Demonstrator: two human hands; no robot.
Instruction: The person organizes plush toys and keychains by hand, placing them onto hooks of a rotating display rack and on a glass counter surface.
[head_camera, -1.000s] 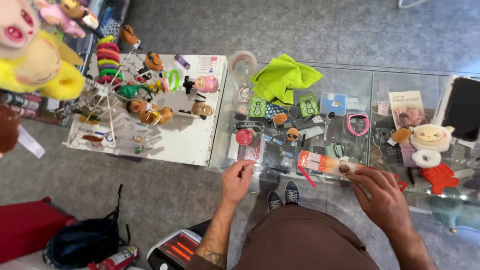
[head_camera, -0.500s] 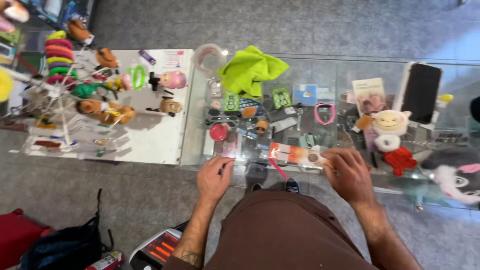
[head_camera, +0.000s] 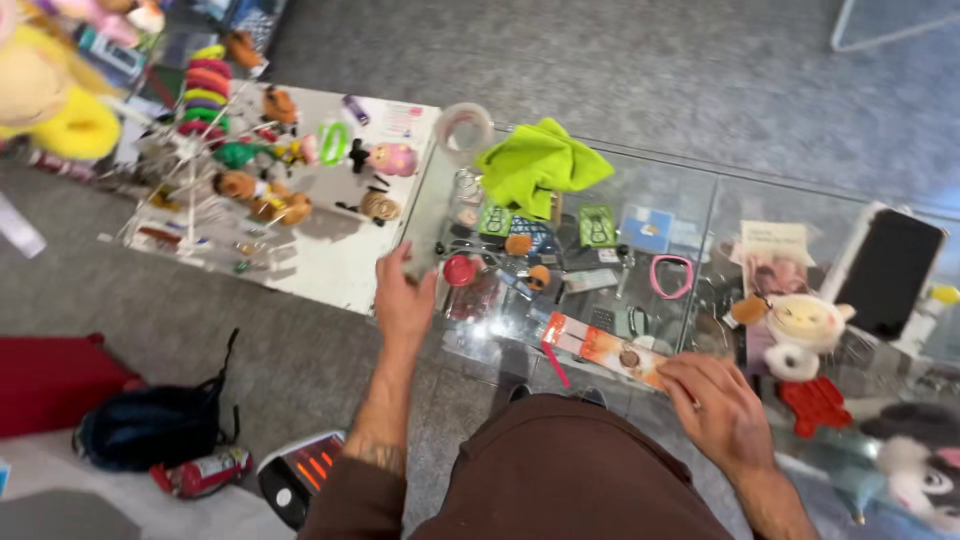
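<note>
- Our left hand (head_camera: 403, 296) rests open-fingered on the glass table (head_camera: 690, 190), just beside a small red round thing (head_camera: 459, 270).
- Our right hand (head_camera: 718, 410) pinches the orange carded packet (head_camera: 605, 349), lying flat near the front edge.

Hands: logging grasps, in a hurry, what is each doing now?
Left hand: open, fingers spread, holding nothing, over the glass counter edge.
Right hand: fingers on long orange-and-white packet.
</note>
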